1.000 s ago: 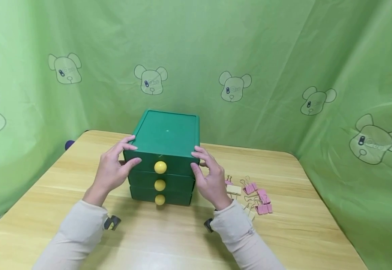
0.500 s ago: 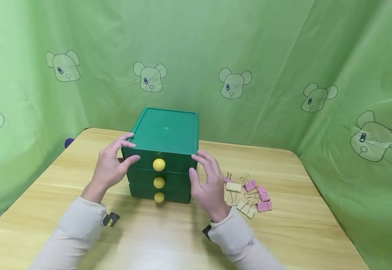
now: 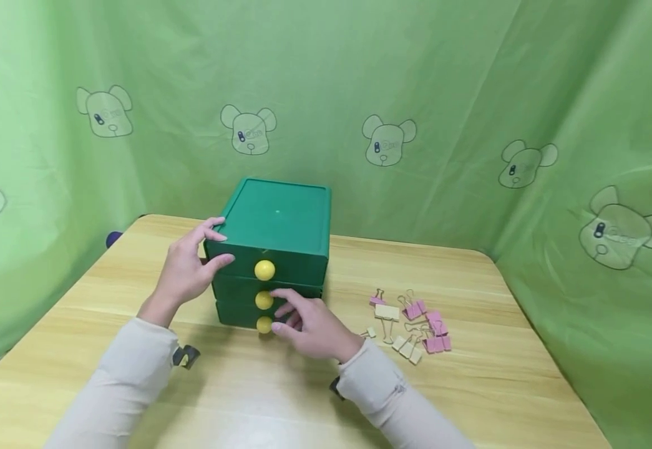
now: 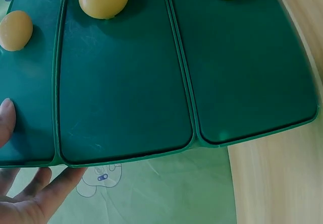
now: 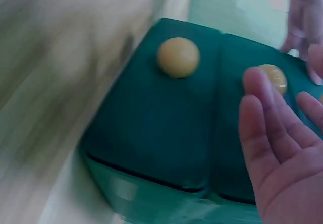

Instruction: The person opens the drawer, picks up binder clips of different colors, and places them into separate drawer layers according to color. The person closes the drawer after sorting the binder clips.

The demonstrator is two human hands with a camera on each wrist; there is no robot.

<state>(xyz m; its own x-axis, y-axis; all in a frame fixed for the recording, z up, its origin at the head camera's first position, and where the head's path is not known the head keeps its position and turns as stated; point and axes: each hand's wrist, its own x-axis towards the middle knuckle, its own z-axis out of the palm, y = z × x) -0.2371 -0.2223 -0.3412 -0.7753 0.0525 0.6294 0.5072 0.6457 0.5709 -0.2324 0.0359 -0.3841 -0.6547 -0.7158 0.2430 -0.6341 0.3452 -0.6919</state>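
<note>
A green three-drawer box (image 3: 277, 218) stands on the table, its drawers shut and each fitted with a round yellow knob. My left hand (image 3: 185, 268) holds the box's upper left front corner, thumb on the front and fingers at the side and top edge. In front of the lower drawers is my right hand (image 3: 317, 330), fingers loosely bent. Its index fingertip is close to the middle knob (image 3: 264, 300) and its thumb close to the bottom knob (image 3: 264, 325); contact cannot be told. The right wrist view shows nothing in that palm (image 5: 292, 183).
Several pink binder clips (image 3: 437, 343) and cream binder clips (image 3: 387, 312) lie right of the box on the wooden table (image 3: 500, 374). A green curtain (image 3: 314, 75) with bear-head prints hangs around the back and sides.
My right hand has left the box's upper right corner and moved down and left to the front of the lower knobs. The left hand keeps its hold on the corner.
</note>
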